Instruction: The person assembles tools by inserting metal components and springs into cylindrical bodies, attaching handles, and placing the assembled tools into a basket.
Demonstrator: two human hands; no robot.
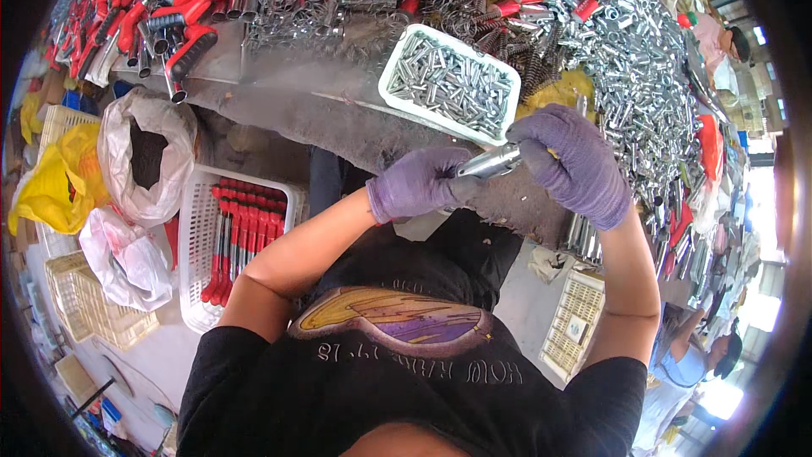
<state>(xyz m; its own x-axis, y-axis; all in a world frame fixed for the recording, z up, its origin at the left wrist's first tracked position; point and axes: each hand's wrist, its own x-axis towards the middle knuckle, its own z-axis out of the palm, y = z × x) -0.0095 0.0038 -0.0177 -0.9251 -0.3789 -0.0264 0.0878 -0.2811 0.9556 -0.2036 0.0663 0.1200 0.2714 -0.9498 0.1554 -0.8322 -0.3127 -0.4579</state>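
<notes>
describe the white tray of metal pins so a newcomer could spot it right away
Start at the long grey workbench heaped with red-handled tools and loose metal parts. Just beyond the two purple-gloved hands, the left hand and right hand, which hold a shiny metal tube, sits the white tray. It is the only container on the bench top, rectangular, packed with short silver pins; the white baskets stand lower, beside the bench.

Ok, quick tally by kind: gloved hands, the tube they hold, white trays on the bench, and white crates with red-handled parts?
Gloved hands: 2, left hand and right hand
Metal tube: 1
White tray of metal pins: 1
White crate of red-handled parts: 1
Total: 5
</notes>
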